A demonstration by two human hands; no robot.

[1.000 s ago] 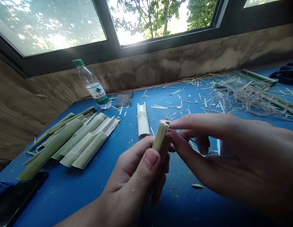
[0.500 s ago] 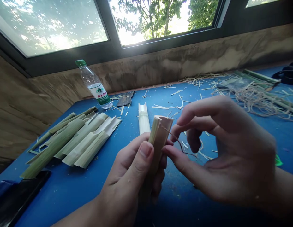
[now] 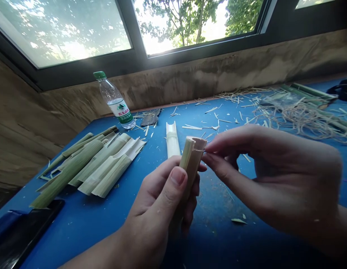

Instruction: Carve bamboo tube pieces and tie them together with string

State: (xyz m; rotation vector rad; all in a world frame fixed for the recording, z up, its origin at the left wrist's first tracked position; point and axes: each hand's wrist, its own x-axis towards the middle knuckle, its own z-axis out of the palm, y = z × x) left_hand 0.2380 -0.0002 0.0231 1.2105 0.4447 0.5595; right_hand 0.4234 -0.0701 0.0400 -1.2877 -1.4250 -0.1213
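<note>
Above blue workbench [image 3: 218, 235]: left hand [image 3: 158, 203] gripping bamboo tube [image 3: 190, 168]; right hand [image 3: 271, 175] pinching thin fibre [image 3: 200, 150]; Nongfu Spring bottle [image 3: 116, 101] behind.

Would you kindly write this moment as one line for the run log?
left hand: grips bamboo tube | right hand: pinches thin fiber at tube's rim | nearby: split bamboo strips

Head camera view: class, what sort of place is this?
Probably a bamboo-craft workbench: split bamboo strips lie together, shavings and fibres litter the blue table, and the left hand holds a bamboo tube.
</note>
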